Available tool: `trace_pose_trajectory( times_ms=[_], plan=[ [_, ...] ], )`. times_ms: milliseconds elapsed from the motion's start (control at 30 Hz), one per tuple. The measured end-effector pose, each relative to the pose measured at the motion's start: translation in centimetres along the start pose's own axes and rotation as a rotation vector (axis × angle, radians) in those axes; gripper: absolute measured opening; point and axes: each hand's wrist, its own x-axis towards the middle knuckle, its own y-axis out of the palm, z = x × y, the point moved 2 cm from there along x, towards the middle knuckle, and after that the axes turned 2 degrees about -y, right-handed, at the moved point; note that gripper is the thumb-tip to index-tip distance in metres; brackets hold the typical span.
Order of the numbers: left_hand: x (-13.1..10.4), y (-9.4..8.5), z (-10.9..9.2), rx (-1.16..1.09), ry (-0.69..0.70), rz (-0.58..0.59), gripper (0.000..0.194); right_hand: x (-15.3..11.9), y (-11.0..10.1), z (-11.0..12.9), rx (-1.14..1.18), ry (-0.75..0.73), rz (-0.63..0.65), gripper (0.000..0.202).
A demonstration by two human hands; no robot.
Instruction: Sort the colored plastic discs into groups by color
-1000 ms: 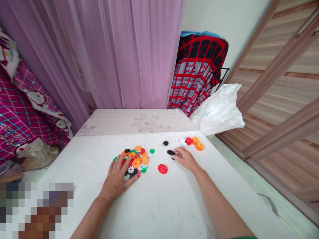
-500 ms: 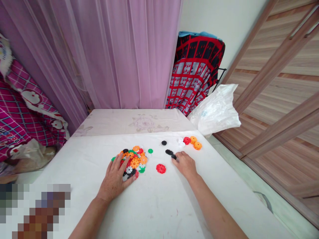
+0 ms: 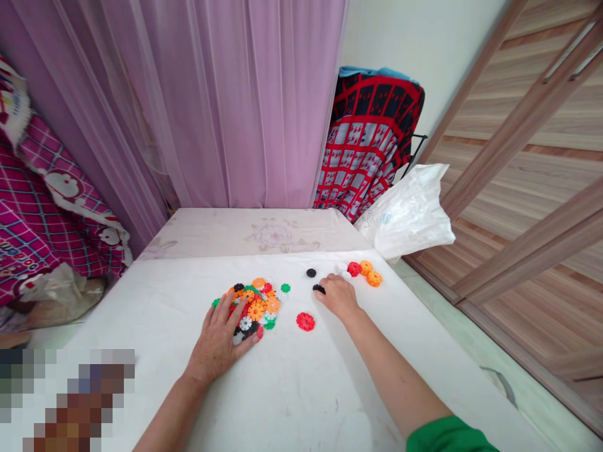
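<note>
My left hand point(image 3: 219, 336) lies with spread fingers on the near left side of a pile of colourful notched discs point(image 3: 257, 309). At the right, my right hand point(image 3: 338, 296) is over the black discs point(image 3: 319, 289), its fingertips bent down onto them; part of these discs is hidden under the fingers. A single black disc point(image 3: 311, 273) lies just beyond that hand. Between the two hands, nearer to me, is a red disc point(image 3: 306, 322). One green disc point(image 3: 285, 288) sits at the pile's right edge.
Behind my right hand are white pieces point(image 3: 343, 270), a red piece point(image 3: 354, 269) and orange pieces point(image 3: 374, 279). A white plastic bag point(image 3: 409, 213) stands at the right edge of the white-covered table point(image 3: 282, 402). Beyond are a purple curtain and a wooden wardrobe.
My right hand has moved slightly left and away from me, over the black discs, and now covers more of them. A green sleeve has come into view. My left hand stays on the pile.
</note>
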Motion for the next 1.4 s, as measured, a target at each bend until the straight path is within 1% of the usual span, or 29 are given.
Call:
trace_pose_trajectory(
  times_ms=[167,333,433,533,700,800,967,1067,1133,1200,1300,1400],
  plan=[
    [-0.1,0.2,0.0,0.024,0.011,0.000,0.074,0.3,0.0,0.0,0.007,-0.042,0.010,0.027],
    [0.0,0.2,-0.1,0.015,0.006,0.000,0.073,1.0,-0.1,0.4,-0.064,-0.059,0.080,0.026],
    [0.0,-0.1,-0.3,0.004,0.001,-0.018,0.071,1.4,-0.1,0.3,-0.064,-0.074,0.074,0.025],
    [0.1,-0.3,-0.4,0.003,-0.001,-0.016,0.070,1.4,0.3,-0.9,0.024,-0.050,0.025,0.023],
    [0.2,-0.3,-0.3,0.008,-0.001,0.016,0.072,0.4,1.9,-4.0,0.310,0.055,-0.152,0.023],
    [0.2,-0.2,-0.2,0.020,-0.003,0.023,0.072,-0.3,3.1,-4.4,0.387,0.047,-0.181,0.021],
    [0.2,-0.3,-0.2,0.024,0.012,0.017,0.073,-0.8,4.1,-3.7,0.385,0.014,-0.147,0.022],
    [0.2,-0.3,-0.1,0.025,0.008,0.010,0.071,-1.0,4.1,-3.5,0.368,0.052,-0.094,0.037],
    [0.2,-0.3,-0.1,0.025,0.002,0.007,0.070,-1.2,3.6,-3.3,0.353,0.087,-0.052,0.049],
    [0.2,-0.3,-0.1,0.025,0.001,0.013,0.070,-1.2,2.9,-2.8,0.309,0.122,-0.006,0.053],
    [0.1,-0.3,0.0,0.025,-0.002,0.020,0.070,-0.7,1.7,-1.3,0.207,0.157,0.053,0.050],
    [0.1,-0.1,0.1,0.011,-0.002,0.007,0.069,0.3,1.2,0.3,0.143,0.162,0.103,0.038]
  ],
)
